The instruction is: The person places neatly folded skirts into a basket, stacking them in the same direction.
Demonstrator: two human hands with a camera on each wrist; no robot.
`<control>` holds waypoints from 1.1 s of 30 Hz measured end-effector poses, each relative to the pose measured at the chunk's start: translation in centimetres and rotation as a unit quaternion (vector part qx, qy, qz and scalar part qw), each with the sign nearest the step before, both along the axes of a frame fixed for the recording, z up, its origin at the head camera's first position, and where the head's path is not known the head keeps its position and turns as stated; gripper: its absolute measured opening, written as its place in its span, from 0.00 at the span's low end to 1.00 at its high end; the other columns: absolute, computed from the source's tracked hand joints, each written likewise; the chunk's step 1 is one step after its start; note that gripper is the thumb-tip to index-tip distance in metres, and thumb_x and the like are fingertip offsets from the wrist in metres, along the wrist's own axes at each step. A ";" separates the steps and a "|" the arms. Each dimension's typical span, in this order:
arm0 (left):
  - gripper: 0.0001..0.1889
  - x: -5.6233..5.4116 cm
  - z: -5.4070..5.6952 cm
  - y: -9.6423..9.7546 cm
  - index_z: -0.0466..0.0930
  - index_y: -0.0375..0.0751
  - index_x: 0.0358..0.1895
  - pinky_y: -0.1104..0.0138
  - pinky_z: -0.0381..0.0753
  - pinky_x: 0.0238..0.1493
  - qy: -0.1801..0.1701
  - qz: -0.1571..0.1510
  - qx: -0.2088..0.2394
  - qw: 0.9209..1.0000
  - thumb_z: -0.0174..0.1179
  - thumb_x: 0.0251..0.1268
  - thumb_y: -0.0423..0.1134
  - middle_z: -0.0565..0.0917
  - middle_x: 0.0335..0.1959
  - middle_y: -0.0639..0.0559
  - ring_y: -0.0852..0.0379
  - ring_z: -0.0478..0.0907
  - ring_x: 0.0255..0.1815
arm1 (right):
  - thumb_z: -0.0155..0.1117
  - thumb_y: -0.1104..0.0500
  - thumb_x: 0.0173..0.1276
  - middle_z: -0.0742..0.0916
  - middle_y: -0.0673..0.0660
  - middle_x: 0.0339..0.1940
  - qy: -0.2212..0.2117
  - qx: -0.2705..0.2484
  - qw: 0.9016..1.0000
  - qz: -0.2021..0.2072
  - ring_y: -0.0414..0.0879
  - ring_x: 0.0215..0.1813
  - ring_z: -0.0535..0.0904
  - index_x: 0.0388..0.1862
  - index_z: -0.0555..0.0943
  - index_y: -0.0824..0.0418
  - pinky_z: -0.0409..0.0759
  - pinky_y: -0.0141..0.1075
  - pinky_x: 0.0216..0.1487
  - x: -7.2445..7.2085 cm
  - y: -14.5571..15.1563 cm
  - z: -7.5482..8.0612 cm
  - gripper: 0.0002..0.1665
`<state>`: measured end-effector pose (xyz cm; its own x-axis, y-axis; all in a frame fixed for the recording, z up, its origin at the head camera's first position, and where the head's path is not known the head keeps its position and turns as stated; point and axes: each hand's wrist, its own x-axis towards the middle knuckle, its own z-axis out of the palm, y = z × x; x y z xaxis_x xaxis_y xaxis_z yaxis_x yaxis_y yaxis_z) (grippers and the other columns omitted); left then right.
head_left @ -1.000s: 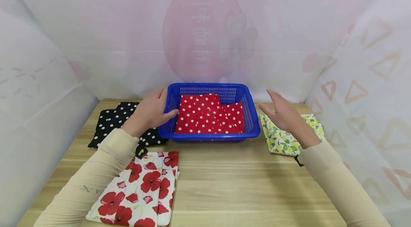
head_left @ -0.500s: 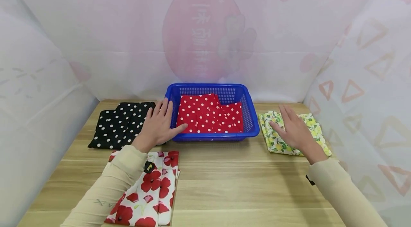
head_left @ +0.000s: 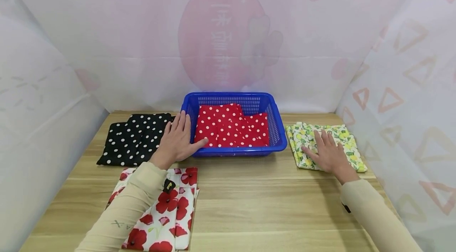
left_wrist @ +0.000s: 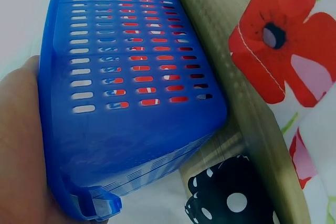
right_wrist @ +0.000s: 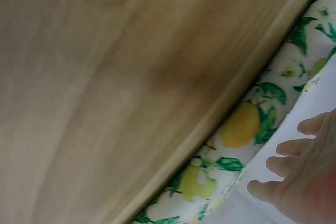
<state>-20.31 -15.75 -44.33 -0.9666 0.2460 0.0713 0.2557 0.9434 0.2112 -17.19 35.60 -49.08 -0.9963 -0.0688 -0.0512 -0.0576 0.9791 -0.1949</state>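
My left hand lies with fingers spread at the left front corner of a blue plastic basket. In the left wrist view, part of that hand shows beside the basket rim. Inside the basket is a folded red cloth with white dots. My right hand is over a folded lemon-print cloth, fingers spread and gripping nothing. From the right wrist view, its fingertips appear just above the cloth's folded edge; whether they touch it I cannot tell.
A folded black cloth with white dots lies left of the basket. Nearer the front, a white cloth with red poppies is partly under my left forearm. Everything sits on a wooden table with printed curtains behind and at both sides.
My left hand has come down and slightly nearer from above the basket's left side to its front corner. My right hand has moved right and down over the lemon-print cloth.
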 end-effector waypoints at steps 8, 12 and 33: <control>0.59 -0.1 0.0 0.0 0.41 0.29 0.85 0.35 0.42 0.87 -0.003 0.002 -0.009 1.000 0.51 0.70 0.72 0.42 0.88 0.32 0.32 0.39 0.89 | 0.39 0.22 0.78 0.46 0.78 0.86 -0.009 -0.019 1.000 -0.016 0.80 0.85 0.39 0.88 0.43 0.64 0.41 0.84 0.74 -1.1 1.4 -1.3 0.61; 0.59 -0.1 0.0 0.1 0.40 0.29 0.85 0.36 0.42 0.87 -0.003 0.000 -0.008 1.000 0.51 0.70 0.72 0.41 0.89 0.33 0.33 0.38 0.89 | 0.38 0.21 0.78 0.45 0.79 0.86 -0.008 -0.022 1.000 -0.020 0.80 0.85 0.37 0.88 0.43 0.65 0.39 0.84 0.73 -1.5 2.1 -1.4 0.61; 0.58 0.0 0.0 0.1 0.41 0.30 0.86 0.35 0.41 0.86 -0.005 0.005 -0.019 1.000 0.50 0.70 0.72 0.41 0.89 0.33 0.32 0.39 0.89 | 0.34 0.22 0.79 0.38 0.81 0.84 -0.036 -0.017 0.999 -0.017 0.82 0.83 0.31 0.88 0.35 0.66 0.35 0.85 0.73 -2.2 2.2 -2.8 0.61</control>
<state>-20.34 -15.65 -44.31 -0.9699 0.2379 0.0515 0.2434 0.9536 0.1772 -19.36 37.82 -51.91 -0.9918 -0.0383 -0.1219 -0.0092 0.9729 -0.2309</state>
